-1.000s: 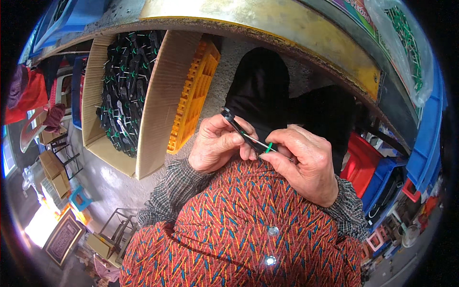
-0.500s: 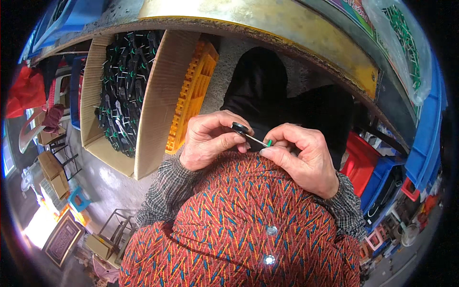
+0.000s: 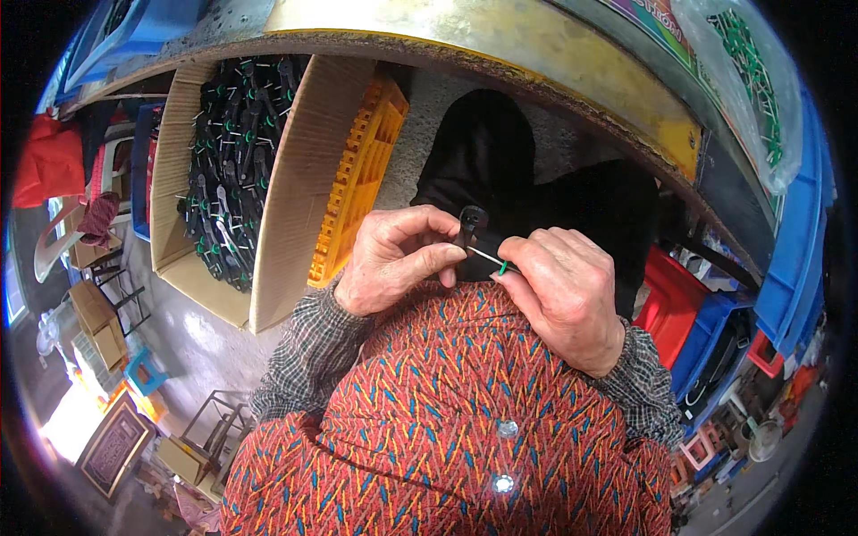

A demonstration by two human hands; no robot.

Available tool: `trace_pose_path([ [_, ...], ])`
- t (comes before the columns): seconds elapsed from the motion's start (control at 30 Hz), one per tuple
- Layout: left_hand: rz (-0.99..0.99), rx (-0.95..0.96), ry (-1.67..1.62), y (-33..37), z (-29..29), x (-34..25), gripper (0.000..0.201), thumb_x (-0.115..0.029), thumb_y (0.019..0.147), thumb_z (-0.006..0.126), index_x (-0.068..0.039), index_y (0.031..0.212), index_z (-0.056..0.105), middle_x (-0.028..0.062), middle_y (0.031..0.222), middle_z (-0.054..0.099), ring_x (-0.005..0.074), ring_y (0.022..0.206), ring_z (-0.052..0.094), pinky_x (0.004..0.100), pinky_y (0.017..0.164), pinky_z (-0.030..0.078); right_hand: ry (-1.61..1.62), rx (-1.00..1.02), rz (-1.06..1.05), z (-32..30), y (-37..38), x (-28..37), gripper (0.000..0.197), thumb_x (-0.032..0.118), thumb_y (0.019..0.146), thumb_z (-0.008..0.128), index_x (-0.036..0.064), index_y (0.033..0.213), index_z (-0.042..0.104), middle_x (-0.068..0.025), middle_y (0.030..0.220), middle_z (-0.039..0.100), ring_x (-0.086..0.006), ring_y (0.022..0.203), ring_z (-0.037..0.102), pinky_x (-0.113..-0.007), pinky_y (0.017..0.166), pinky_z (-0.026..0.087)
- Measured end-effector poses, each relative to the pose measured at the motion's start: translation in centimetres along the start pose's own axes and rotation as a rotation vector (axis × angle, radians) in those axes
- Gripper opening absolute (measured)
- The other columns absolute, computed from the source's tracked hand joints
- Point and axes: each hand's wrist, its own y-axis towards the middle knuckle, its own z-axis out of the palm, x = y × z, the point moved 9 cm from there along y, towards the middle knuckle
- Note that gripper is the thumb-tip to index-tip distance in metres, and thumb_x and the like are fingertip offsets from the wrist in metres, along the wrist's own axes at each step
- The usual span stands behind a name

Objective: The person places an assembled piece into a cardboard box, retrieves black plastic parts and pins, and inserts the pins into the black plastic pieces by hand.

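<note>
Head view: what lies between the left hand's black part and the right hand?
In the head view, a thin pale rod lies between the black part and the right hand, with a green piece at that hand.

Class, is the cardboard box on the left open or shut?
Open: black pieces lie uncovered inside the cardboard box, visible from above.

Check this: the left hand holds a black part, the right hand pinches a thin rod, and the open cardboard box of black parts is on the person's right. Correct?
Not quite: the head view shows the open cardboard box of black parts on the person's left. The left hand holds a black part, and the right hand pinches a thin rod.
</note>
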Motion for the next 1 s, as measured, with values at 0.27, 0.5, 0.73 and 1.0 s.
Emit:
trace_pose_path([
  [0.27,0.012,0.015,0.150,0.0,0.6,-0.2,0.018,-0.005,0.085,0.067,0.003,0.101,0.063,0.0017,0.072,0.062,0.0044,0.061,0.057,0.0192,0.054,0.046,-0.036,0.018,0.011,0.5,0.0,-0.3,0.014,0.003,0.073,0.060,0.0052,0.083,0.050,-0.0083,0.069,0.049,-0.0267,0.064,0.055,-0.038,0.057,0.042],
  [0.5,0.114,-0.005,0.376,0.3,0.8,-1.2,0.014,-0.005,0.080,0.069,0.003,0.091,0.065,-0.0016,0.068,0.057,0.0016,0.058,0.050,0.0188,0.051,0.040,-0.005,0.024,0.021,0.7,-0.2,-0.6,0.018,0.002,0.071,0.061,0.0058,0.085,0.051,-0.0091,0.071,0.050,-0.0279,0.066,0.056,-0.039,0.058,0.043],
  [0.73,0.003,-0.001,0.185,0.1,0.5,0.1,0.009,-0.005,0.081,0.068,0.000,0.087,0.063,-0.0044,0.070,0.055,0.0001,0.059,0.048,0.0174,0.051,0.038,0.299,0.053,0.202,0.7,-0.5,-1.9,0.031,0.012,0.071,0.072,0.0035,0.097,0.056,-0.0098,0.076,0.056,-0.0284,0.068,0.059,-0.037,0.059,0.046],
  [1.0,-0.045,-0.001,0.168,0.2,0.6,0.5,0.008,-0.004,0.082,0.067,-0.001,0.087,0.063,-0.0036,0.073,0.057,0.0010,0.060,0.051,0.0171,0.053,0.041,0.345,0.079,0.278,1.1,-1.3,-2.9,0.027,0.017,0.075,0.075,0.0003,0.089,0.059,-0.0107,0.073,0.054,-0.0237,0.059,0.057,-0.033,0.053,0.045],
])
